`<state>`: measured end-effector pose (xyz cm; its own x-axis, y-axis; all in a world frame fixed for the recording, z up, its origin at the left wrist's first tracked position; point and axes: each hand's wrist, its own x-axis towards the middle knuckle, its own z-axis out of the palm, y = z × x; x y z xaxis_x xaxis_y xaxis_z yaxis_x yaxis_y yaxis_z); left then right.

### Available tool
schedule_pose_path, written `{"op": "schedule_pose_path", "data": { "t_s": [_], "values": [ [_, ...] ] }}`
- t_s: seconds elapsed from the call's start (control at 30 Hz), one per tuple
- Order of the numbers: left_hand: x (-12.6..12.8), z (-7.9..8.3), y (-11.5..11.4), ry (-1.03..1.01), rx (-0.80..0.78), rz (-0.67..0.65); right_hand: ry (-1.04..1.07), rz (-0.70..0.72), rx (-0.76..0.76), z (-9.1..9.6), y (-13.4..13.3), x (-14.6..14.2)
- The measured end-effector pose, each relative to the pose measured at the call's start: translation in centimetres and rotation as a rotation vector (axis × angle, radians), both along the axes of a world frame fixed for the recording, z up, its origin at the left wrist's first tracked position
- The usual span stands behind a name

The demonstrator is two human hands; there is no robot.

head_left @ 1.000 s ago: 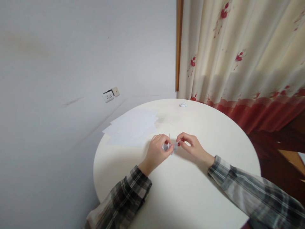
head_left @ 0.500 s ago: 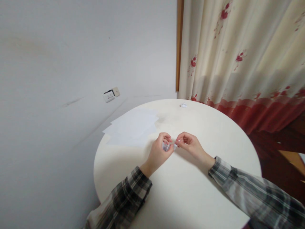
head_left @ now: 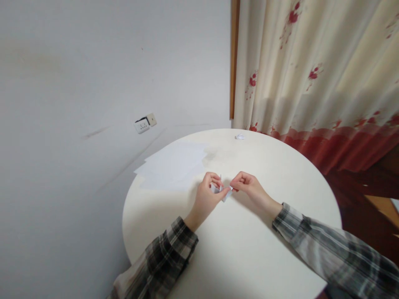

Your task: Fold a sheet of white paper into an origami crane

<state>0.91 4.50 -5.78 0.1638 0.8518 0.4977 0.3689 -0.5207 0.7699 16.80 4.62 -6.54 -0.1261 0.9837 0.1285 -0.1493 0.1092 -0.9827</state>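
Between my two hands, above the middle of the white table, is a small folded piece of white paper point(head_left: 227, 195). My left hand point(head_left: 209, 194) is closed around its left part, with the thumb pressed along the near side. Part of the paper shows through the gap between thumb and fingers, and a thin edge stands up by the fingertips. My right hand point(head_left: 247, 186) pinches the paper's right tip between thumb and forefinger. Its other fingers are curled in. The fingers hide much of the paper, so its full shape cannot be made out.
Loose white sheets point(head_left: 174, 166) lie overlapping at the table's left back. A small folded paper piece point(head_left: 240, 136) rests near the far edge of the round table point(head_left: 249, 249). Behind stand a wall with a socket point(head_left: 141, 126) and a flowered curtain point(head_left: 293, 83).
My right hand's fingers have drawn in tighter at the paper's tip. The paper has turned a little, with more of it showing below my left thumb and a thin edge now upright.
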Motion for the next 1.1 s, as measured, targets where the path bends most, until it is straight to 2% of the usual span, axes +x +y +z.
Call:
{"op": "schedule_pose_path", "data": {
  "t_s": [0.13,0.33,0.47,0.67,0.9,1.1],
  "values": [
    [0.1,0.0,-0.1,-0.015,-0.034,-0.008,0.082,0.023,-0.017,-0.4,0.0,0.1],
    [0.1,-0.3,0.1,0.001,-0.105,-0.094,0.145,0.072,-0.027,-0.5,-0.1,0.1],
    [0.0,-0.4,0.1,-0.030,-0.090,-0.098,0.180,0.087,-0.063,-0.7,-0.1,0.0],
    [0.0,0.0,-0.1,0.003,-0.173,-0.110,0.199,0.126,-0.136,-1.2,-0.1,0.0],
    [-0.1,0.0,-0.3,0.059,-0.150,-0.104,0.210,0.171,-0.227,-0.5,-0.5,0.0],
    [0.0,-0.6,-0.3,0.039,-0.089,-0.131,0.239,0.139,-0.217,-0.5,-0.4,0.1]
  ]
}}
